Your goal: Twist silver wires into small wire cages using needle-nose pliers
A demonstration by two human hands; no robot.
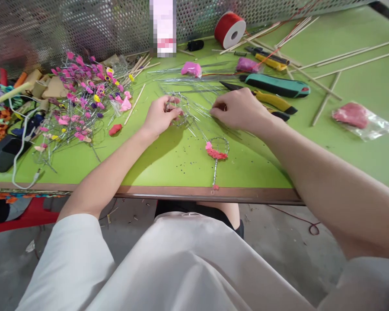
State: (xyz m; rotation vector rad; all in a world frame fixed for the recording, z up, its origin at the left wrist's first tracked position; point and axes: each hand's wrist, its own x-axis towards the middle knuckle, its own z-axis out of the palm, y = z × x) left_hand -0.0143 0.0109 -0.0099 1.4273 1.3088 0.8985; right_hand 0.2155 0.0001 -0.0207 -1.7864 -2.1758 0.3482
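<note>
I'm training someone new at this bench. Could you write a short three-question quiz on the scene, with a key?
1. Which of the person's hands holds the round silver wire frame?
2. True or false: the silver wire hoop with red trim lies nearer the brown table edge than the red ribbon spool does.
3. The pink lump at far right sits in: a) a tin; b) a clear plastic bag; c) a wooden bowl.

Key: 1. the left hand; 2. true; 3. b.
</note>
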